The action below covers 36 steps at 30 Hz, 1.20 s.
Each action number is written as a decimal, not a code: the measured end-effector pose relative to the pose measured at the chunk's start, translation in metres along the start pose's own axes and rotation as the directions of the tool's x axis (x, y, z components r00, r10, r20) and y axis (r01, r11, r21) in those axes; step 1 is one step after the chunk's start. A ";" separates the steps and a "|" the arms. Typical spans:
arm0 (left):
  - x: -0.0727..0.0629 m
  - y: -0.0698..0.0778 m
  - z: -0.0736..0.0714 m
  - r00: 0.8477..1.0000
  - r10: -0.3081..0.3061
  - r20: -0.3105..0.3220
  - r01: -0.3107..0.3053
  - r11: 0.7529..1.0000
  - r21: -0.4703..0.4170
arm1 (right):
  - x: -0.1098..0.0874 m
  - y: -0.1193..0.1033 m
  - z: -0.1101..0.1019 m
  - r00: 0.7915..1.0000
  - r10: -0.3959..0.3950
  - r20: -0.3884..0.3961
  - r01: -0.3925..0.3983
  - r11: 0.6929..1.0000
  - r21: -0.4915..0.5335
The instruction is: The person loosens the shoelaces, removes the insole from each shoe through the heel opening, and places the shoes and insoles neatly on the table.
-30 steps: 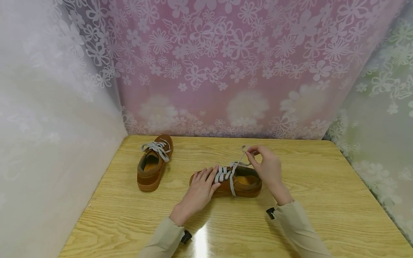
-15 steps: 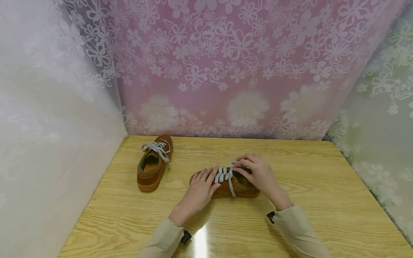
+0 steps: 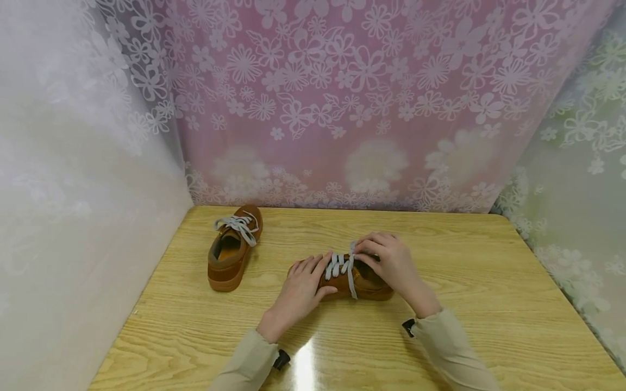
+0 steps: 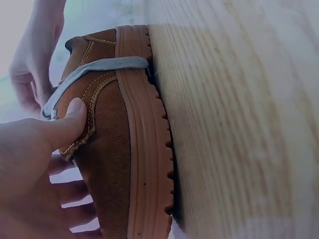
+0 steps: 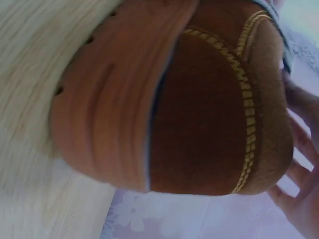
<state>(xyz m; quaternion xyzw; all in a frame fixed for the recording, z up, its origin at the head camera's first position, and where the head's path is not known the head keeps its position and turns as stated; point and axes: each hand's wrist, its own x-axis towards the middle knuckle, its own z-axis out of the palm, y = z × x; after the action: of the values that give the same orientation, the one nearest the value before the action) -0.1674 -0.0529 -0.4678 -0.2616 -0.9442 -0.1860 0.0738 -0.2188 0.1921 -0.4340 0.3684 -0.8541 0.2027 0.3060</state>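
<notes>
A brown shoe lies sideways on the wooden table, toe to the left, its grey lace hanging over the near side. My left hand holds the toe part, fingers across the top; in the left wrist view its thumb lies against the upper. My right hand is above the shoe's opening and pinches the lace near the top eyelets. Its fingertips partly hide the lace there. The right wrist view shows the stitched heel close up, with part of the right hand beyond it.
The matching brown shoe stands at the back left, toe away, its grey lace lying loosely over the top. Flowered curtains border the wooden table at the back and sides.
My right hand has come down and left with the lace, from raised behind the opening to close over the lacing. My left thumb has shifted slightly toward the near side of the shoe.
</notes>
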 end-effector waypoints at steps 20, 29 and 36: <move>0.002 -0.001 0.001 0.999 0.016 -0.036 -0.015 0.999 0.030 | 0.031 0.019 -0.028 0.882 0.401 -0.248 -0.393 0.916 0.083; 0.001 -0.001 0.003 1.000 0.002 -0.006 -0.002 1.000 -0.006 | 0.021 0.032 -0.021 0.899 0.417 0.136 -0.430 0.899 0.087; 0.001 0.000 0.000 1.000 -0.008 0.002 0.008 0.999 -0.035 | 0.004 0.025 -0.014 0.809 0.273 0.521 -0.414 0.893 0.175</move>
<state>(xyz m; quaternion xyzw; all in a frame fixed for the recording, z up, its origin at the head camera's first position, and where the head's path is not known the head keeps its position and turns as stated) -0.1679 -0.0523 -0.4680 -0.2591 -0.9419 -0.2026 0.0678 -0.2344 0.2140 -0.4239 0.2845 -0.9181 0.2756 -0.0147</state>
